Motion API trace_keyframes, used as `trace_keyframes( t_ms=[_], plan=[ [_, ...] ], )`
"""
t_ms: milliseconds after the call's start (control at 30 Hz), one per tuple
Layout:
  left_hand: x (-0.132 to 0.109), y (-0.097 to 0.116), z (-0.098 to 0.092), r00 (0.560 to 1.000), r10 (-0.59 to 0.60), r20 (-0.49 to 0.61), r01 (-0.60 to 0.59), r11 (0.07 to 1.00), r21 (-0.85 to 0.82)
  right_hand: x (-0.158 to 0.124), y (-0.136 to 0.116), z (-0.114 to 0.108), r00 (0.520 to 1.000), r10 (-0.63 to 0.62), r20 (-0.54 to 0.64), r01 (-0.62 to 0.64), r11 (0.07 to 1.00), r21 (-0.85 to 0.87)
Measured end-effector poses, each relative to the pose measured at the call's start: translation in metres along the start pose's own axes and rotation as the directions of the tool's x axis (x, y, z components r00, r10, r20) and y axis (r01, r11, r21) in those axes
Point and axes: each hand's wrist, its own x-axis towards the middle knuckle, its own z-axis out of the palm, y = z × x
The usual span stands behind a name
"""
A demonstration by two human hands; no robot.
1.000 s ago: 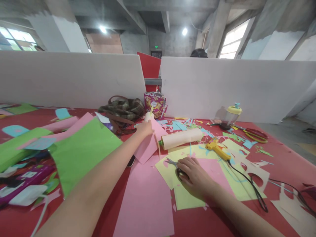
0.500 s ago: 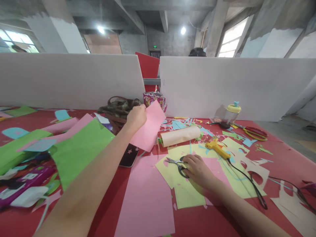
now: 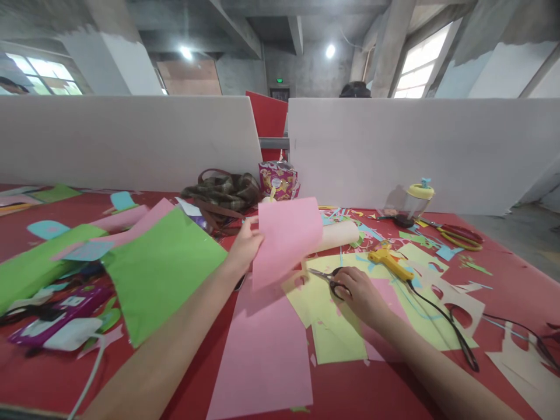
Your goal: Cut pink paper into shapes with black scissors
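Observation:
My left hand point(image 3: 245, 249) pinches the left edge of a pink sheet of paper point(image 3: 286, 236), held up above the table with its face toward me. Small black-handled scissors point(image 3: 322, 274) are in my right hand point(image 3: 361, 291), their blades pointing left, close to the sheet's lower right corner but apart from it. Beneath the raised sheet, a larger pink sheet point(image 3: 265, 356) lies flat. Yellow-green paper point(image 3: 336, 338) spreads under my right hand. A cream paper roll point(image 3: 339, 234) is partly hidden behind the raised sheet.
A yellow glue gun point(image 3: 391, 263) with a black cord lies right of my right hand. Farther right are red-and-yellow-handled scissors point(image 3: 461, 236) and a lidded cup point(image 3: 415, 201). Green paper point(image 3: 161, 271) and a purple power strip point(image 3: 65, 315) are at left. White boards point(image 3: 415, 151) stand behind.
My left hand has brought the pink sheet down and nearer, turning it to face me more. The scissors' blades have come closer together. The view has shifted slightly.

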Motion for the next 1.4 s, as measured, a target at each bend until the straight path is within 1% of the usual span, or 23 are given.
trace_keyframes(
  t_ms=[100,133,167,200,267,367,433,500,600,700,733,767,833,900,967,1067,1133,1167,1200,1267,1333,1400],
  plan=[
    [-0.023,-0.022,0.011,0.995,-0.031,0.094,0.039,0.996,-0.082,-0.001,0.008,-0.003,0.995,0.086,-0.05,-0.089,0.994,-0.063],
    [-0.029,-0.028,0.014,0.987,-0.041,0.155,0.068,0.982,-0.175,-0.002,0.011,-0.003,0.991,0.117,-0.067,-0.122,0.989,-0.082],
    [-0.034,-0.033,0.016,0.979,-0.058,0.196,0.106,0.965,-0.241,-0.002,0.014,-0.003,0.986,0.145,-0.081,-0.152,0.984,-0.096],
    [-0.039,-0.037,0.018,0.97,-0.078,0.232,0.14,0.954,-0.265,-0.002,0.017,-0.003,0.981,0.172,-0.094,-0.181,0.978,-0.107],
    [-0.046,-0.041,0.021,0.959,-0.062,0.278,0.145,0.946,-0.29,-0.001,0.022,-0.002,0.968,0.22,-0.118,-0.233,0.965,-0.117],
    [-0.054,-0.044,0.025,0.962,-0.015,0.273,0.088,0.963,-0.255,0.0,0.027,-0.001,0.947,0.285,-0.15,-0.302,0.947,-0.107],
    [-0.058,-0.045,0.027,0.968,-0.006,0.253,0.05,0.985,-0.168,0.001,0.028,-0.001,0.931,0.322,-0.171,-0.34,0.936,-0.086],
    [-0.06,-0.046,0.029,0.968,0.028,0.249,-0.012,0.998,-0.069,0.002,0.026,-0.002,0.918,0.349,-0.189,-0.364,0.93,-0.049],
    [-0.062,-0.047,0.031,0.954,0.099,0.283,-0.102,0.995,-0.004,0.003,0.019,-0.006,0.914,0.357,-0.195,-0.357,0.933,0.035],
    [-0.065,-0.046,0.033,0.946,0.114,0.302,-0.119,0.993,-0.004,0.002,0.008,-0.007,0.935,0.323,-0.144,-0.299,0.94,0.163],
    [-0.066,-0.045,0.033,0.944,0.117,0.309,-0.122,0.993,-0.005,0.002,0.004,-0.006,0.942,0.312,-0.126,-0.264,0.918,0.297],
    [-0.067,-0.045,0.033,0.939,0.121,0.323,-0.125,0.992,-0.009,0.002,0.002,-0.005,0.945,0.306,-0.114,-0.241,0.89,0.388],
    [-0.069,-0.045,0.033,0.923,0.128,0.364,-0.131,0.991,-0.017,0.001,-0.001,-0.001,0.942,0.315,-0.113,-0.224,0.845,0.486],
    [-0.071,-0.046,0.032,0.903,0.132,0.408,-0.133,0.991,-0.027,0.001,0.0,0.004,0.928,0.347,-0.135,-0.228,0.816,0.531],
    [-0.071,-0.048,0.031,0.896,0.14,0.42,-0.133,0.99,-0.046,0.002,0.002,0.008,0.907,0.39,-0.161,-0.233,0.782,0.578],
    [-0.069,-0.049,0.031,0.921,0.129,0.367,-0.111,0.991,-0.07,0.003,0.006,0.01,0.875,0.454,-0.165,-0.235,0.698,0.676],
    [-0.067,-0.05,0.03,0.941,0.081,0.328,-0.062,0.996,-0.066,0.003,0.008,0.011,0.865,0.482,-0.136,-0.251,0.651,0.716],
    [-0.066,-0.049,0.03,0.943,0.056,0.328,-0.036,0.997,-0.066,0.003,0.009,0.01,0.863,0.49,-0.121,-0.264,0.642,0.72],
    [-0.065,-0.049,0.029,0.937,0.04,0.348,-0.016,0.997,-0.07,0.003,0.01,0.01,0.862,0.494,-0.111,-0.276,0.641,0.716],
    [-0.064,-0.047,0.029,0.91,0.037,0.414,-0.001,0.996,-0.087,0.002,0.011,0.009,0.867,0.487,-0.104,-0.28,0.65,0.707],
    [-0.065,-0.044,0.028,0.884,0.05,0.464,-0.003,0.995,-0.101,0.001,0.01,0.008,0.88,0.462,-0.114,-0.251,0.653,0.715],
    [-0.066,-0.04,0.027,0.869,0.055,0.492,0.012,0.991,-0.132,0.001,0.009,0.005,0.896,0.426,-0.125,-0.208,0.652,0.729]
  ],
)
